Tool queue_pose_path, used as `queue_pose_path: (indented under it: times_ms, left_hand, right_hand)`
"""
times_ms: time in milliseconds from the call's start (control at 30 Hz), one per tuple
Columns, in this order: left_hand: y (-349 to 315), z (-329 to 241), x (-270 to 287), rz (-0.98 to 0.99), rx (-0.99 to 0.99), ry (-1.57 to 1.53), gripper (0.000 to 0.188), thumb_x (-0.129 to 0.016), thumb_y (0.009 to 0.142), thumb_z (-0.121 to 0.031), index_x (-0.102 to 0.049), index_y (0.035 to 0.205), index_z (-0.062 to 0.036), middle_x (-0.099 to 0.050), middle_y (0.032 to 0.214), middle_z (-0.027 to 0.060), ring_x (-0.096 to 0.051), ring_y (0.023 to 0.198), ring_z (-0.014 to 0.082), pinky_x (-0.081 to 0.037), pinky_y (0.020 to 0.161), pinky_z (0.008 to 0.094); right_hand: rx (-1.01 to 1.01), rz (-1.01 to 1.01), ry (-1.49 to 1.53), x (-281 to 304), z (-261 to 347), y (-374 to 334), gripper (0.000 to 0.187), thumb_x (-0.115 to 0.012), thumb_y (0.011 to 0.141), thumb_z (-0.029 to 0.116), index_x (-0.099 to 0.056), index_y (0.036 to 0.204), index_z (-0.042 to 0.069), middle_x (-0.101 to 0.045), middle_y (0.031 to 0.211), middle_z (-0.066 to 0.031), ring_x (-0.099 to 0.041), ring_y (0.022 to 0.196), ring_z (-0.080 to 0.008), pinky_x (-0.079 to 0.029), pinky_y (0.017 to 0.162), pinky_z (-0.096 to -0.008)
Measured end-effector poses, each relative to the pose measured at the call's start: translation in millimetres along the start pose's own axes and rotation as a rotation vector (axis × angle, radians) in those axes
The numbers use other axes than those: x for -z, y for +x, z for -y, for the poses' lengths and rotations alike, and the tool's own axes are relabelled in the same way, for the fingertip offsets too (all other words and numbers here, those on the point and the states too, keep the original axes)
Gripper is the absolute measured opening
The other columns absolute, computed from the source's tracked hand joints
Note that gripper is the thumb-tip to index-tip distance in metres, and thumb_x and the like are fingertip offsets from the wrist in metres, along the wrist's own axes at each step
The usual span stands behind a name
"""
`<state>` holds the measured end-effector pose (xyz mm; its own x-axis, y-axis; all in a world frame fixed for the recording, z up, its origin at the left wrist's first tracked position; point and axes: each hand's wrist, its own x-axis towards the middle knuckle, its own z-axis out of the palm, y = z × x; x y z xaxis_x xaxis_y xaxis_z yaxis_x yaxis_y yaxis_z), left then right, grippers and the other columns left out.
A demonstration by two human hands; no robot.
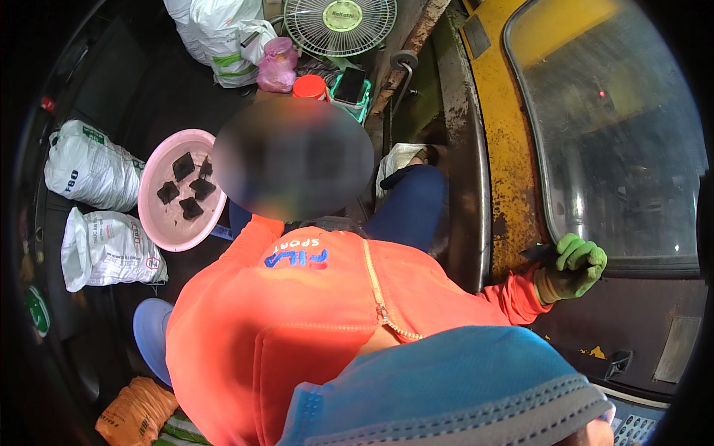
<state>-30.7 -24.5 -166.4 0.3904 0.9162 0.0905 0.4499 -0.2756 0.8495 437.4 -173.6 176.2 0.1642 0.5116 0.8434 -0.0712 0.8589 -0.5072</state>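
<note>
My right hand (pixel 576 269), in a green work glove, is at the right beside the yellow machine's window. Its fingers are curled around a small dark piece (pixel 537 253), whose kind I cannot make out. My left sleeve (pixel 256 227) runs up to a blurred patch in the middle, which hides my left hand. Left of that patch, a pink basin (pixel 161 220) holds several flat, dark, roughly square pieces (pixel 183 166). They resemble the one in my right hand.
A yellow, rusty machine (pixel 513 175) with a large window (pixel 606 134) stands on the right. White sacks (pixel 93 165) line the left side, above a blue basin (pixel 151 338) and an orange bag (pixel 137 412). Up front are a fan (pixel 327 41), a red-lidded container (pixel 309 87) and a phone (pixel 349 85).
</note>
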Motion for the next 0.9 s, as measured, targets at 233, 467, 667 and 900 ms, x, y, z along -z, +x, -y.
queue_pose_path:
  times_ms: [233,467,667,900]
  left_hand:
    - [-8,-8,-1,0.010,-0.016,0.004,0.018,-0.063,0.091,-0.019,-0.066,0.103,-0.0054,-0.070,0.098,0.0073,-0.068,0.087,0.0201,-0.056,0.079,0.0335]
    - [-17,-3,-7,0.027,-0.003,0.016,0.018,-0.064,0.090,-0.018,-0.066,0.103,-0.0056,-0.070,0.098,0.0071,-0.068,0.087,0.0200,-0.055,0.079,0.0334]
    - [-18,1,-9,0.050,0.001,0.017,0.018,-0.065,0.089,-0.018,-0.066,0.102,-0.0058,-0.070,0.098,0.0069,-0.068,0.087,0.0199,-0.055,0.079,0.0334]
    - [-18,3,-10,0.060,0.005,0.018,0.018,-0.066,0.088,-0.017,-0.066,0.102,-0.0059,-0.070,0.098,0.0067,-0.068,0.086,0.0197,-0.055,0.080,0.0333]
  right_hand:
    - [-0.014,0.008,0.010,-9,7,-3,0.022,-0.058,0.097,0.026,-0.061,0.103,0.005,-0.039,0.065,0.0009,-0.037,0.048,-0.0114,-0.033,0.054,-0.0304]
    - [-0.075,0.086,-0.007,-4,8,-2,0.023,-0.055,0.098,0.024,-0.061,0.108,0.004,-0.040,0.066,0.0010,-0.037,0.050,-0.0112,-0.034,0.056,-0.0306]
    - [-0.044,0.033,-0.042,-10,10,-5,0.020,-0.055,0.099,0.022,-0.060,0.104,0.004,-0.044,0.067,-0.0002,-0.038,0.048,-0.0122,-0.038,0.055,-0.0316]
    - [-0.044,-0.002,-0.040,-10,7,-4,0.014,-0.054,0.098,0.019,-0.056,0.094,0.006,-0.052,0.066,-0.0027,-0.042,0.046,-0.0137,-0.041,0.051,-0.0327]
